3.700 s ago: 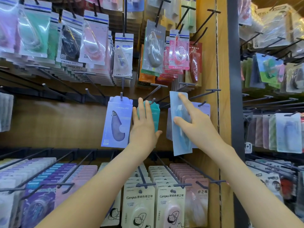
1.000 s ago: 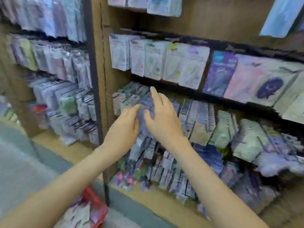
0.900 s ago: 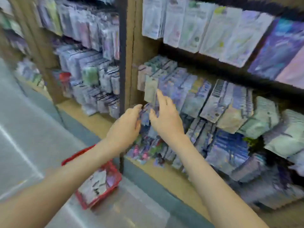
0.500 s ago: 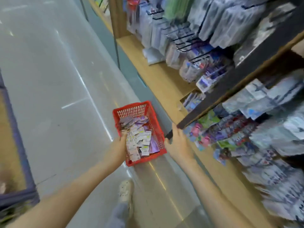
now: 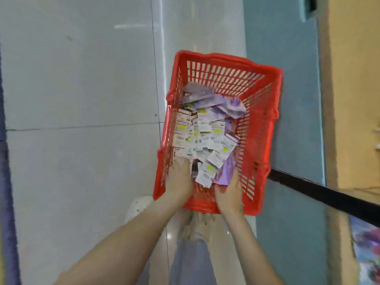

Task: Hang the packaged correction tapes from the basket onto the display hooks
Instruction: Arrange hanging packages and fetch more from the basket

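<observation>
Grey floor [image 5: 78, 99], on which stands the red basket [image 5: 228, 58], its long axis running away from me. Inside it, the packaged correction tapes [image 5: 203, 136] lie in a loose heap along that axis, the near end between my hands. My left hand [image 5: 178, 182] dips into the white packs, fingertips buried. My right hand [image 5: 229, 192] lies against a purple pack [image 5: 224, 173], the nearest one. Whether either set of fingers pinches anything, I cannot tell.
</observation>
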The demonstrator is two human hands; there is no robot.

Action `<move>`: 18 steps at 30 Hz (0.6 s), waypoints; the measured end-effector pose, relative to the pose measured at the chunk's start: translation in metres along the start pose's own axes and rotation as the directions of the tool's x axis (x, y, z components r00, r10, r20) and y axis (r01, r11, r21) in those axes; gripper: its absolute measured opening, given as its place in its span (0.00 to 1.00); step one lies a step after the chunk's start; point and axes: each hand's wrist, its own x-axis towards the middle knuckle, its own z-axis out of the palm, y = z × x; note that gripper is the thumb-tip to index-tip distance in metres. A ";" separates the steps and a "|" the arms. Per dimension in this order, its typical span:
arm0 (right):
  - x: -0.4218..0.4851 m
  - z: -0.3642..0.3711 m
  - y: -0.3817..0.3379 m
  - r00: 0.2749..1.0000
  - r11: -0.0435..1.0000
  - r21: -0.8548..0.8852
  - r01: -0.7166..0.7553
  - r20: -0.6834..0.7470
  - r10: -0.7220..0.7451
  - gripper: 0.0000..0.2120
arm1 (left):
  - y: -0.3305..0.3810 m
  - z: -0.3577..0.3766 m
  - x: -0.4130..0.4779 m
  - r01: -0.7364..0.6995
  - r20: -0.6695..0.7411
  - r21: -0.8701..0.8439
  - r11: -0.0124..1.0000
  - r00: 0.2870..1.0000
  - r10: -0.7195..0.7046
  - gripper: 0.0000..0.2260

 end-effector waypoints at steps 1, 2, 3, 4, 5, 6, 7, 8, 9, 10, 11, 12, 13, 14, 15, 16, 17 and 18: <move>0.025 0.011 0.010 1.000 1.000 0.004 0.015 -0.008 -0.015 0.37 | 0.001 0.019 0.018 0.038 -0.022 0.022 0.999 0.999 -0.037 0.25; 0.050 0.020 0.019 1.000 1.000 -0.001 0.021 -0.013 -0.021 0.38 | 0.002 0.037 0.036 0.067 -0.036 0.093 0.993 0.997 -0.064 0.29; 0.074 0.028 0.025 1.000 1.000 -0.001 0.020 -0.014 -0.020 0.42 | -0.002 0.057 0.053 0.104 -0.039 0.157 0.982 0.994 -0.099 0.32; 0.095 0.035 0.027 1.000 1.000 0.009 0.018 -0.011 -0.018 0.46 | -0.003 0.073 0.067 0.133 -0.066 0.210 0.969 0.990 -0.122 0.34; 0.114 0.043 0.028 1.000 1.000 0.017 0.024 -0.008 -0.023 0.49 | -0.002 0.085 0.077 0.165 -0.104 0.250 0.954 0.984 -0.143 0.37; 0.129 0.049 0.029 1.000 1.000 -0.001 0.027 0.004 -0.027 0.50 | -0.002 0.091 0.084 0.199 -0.166 0.269 0.942 0.973 -0.159 0.39; 0.141 0.055 0.028 1.000 0.998 -0.063 0.010 0.018 -0.009 0.50 | -0.001 0.095 0.089 0.193 -0.188 0.283 0.939 0.972 -0.143 0.41; 0.150 0.060 0.027 1.000 0.989 -0.146 -0.023 0.016 0.025 0.49 | -0.001 0.098 0.091 0.195 -0.203 0.337 0.921 0.970 -0.131 0.41; 0.155 0.064 0.023 0.998 0.975 -0.216 -0.055 -0.003 0.056 0.49 | -0.004 0.100 0.093 0.190 -0.212 0.341 0.921 0.970 -0.122 0.42; 0.157 0.063 0.018 0.997 0.963 -0.257 -0.076 -0.032 0.071 0.49 | -0.007 0.103 0.094 0.183 -0.236 0.327 0.927 0.966 -0.107 0.45; 0.158 0.064 0.016 0.996 0.962 -0.261 -0.084 -0.052 0.072 0.48 | -0.008 0.103 0.094 0.176 -0.258 0.304 0.936 0.961 -0.097 0.47; 0.158 0.062 0.015 0.997 0.969 -0.236 -0.077 -0.049 0.067 0.47 | -0.006 0.101 0.092 0.171 -0.292 0.263 0.950 0.952 -0.091 0.49; 0.155 0.059 0.016 0.998 0.980 -0.186 -0.067 -0.029 0.062 0.46 | -0.003 0.095 0.088 0.152 -0.307 0.222 0.963 0.948 -0.079 0.48; 0.151 0.055 0.018 0.999 0.990 -0.128 -0.052 -0.010 0.051 0.45 | 0.000 0.091 0.084 0.132 -0.301 0.164 0.978 0.951 -0.078 0.46; 0.145 0.051 0.020 0.999 0.997 -0.069 -0.042 -0.006 0.042 0.45 | 0.004 0.086 0.081 0.130 -0.252 0.085 0.988 0.962 -0.105 0.43; 0.138 0.045 0.020 0.999 0.999 0.000 -0.040 -0.018 0.040 0.45 | 0.010 0.077 0.075 0.124 -0.180 -0.049 0.991 0.975 -0.131 0.41; 0.130 0.040 0.020 0.998 0.996 0.080 -0.051 -0.035 0.054 0.46 | 0.015 0.067 0.071 0.132 -0.134 -0.222 0.966 0.977 -0.164 0.38; 0.121 0.034 0.018 0.996 0.985 0.160 -0.061 -0.049 0.070 0.46 | 0.018 0.060 0.068 0.152 -0.118 -0.368 0.917 0.971 -0.209 0.32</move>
